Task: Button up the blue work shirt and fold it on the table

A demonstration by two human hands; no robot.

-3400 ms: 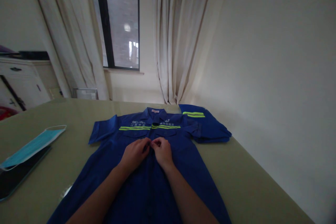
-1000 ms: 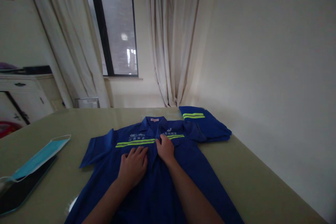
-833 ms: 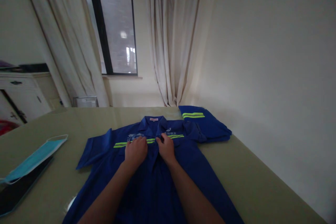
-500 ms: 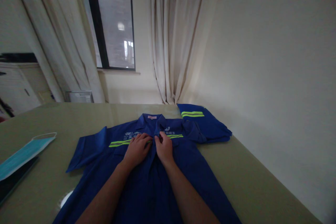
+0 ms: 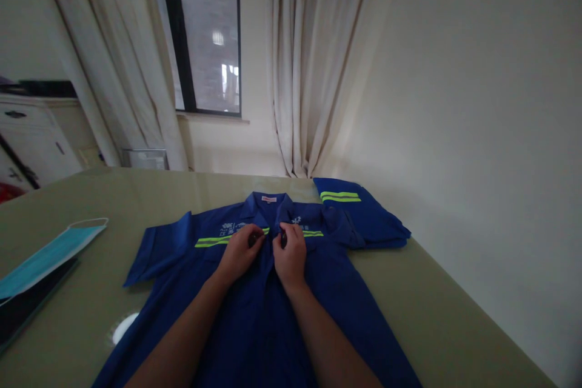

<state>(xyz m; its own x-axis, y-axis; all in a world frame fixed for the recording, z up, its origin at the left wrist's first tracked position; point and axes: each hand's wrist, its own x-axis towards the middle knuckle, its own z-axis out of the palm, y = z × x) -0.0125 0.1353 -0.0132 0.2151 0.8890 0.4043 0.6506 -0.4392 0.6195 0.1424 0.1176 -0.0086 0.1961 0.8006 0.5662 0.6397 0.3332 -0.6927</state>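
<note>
A blue short-sleeved shirt with yellow-green stripes lies spread on the green table, collar at the far side. On the left of its front opening, my left hand has its fingers curled on the fabric at chest height. My right hand is closed on the opposite edge of the opening, thumb and fingers bent together. A narrow gap separates the two hands. Whatever small part lies between the fingertips is too small to make out.
Folded blue clothing with a striped band touches the shirt's right sleeve. A light-blue face mask rests over a dark flat object at the left. Beyond the table hang curtains; a wall stands right.
Both hands have curled their fingers more and stay at the shirt's front opening. The whole view has shifted slightly, so the table items appear a little further right.
</note>
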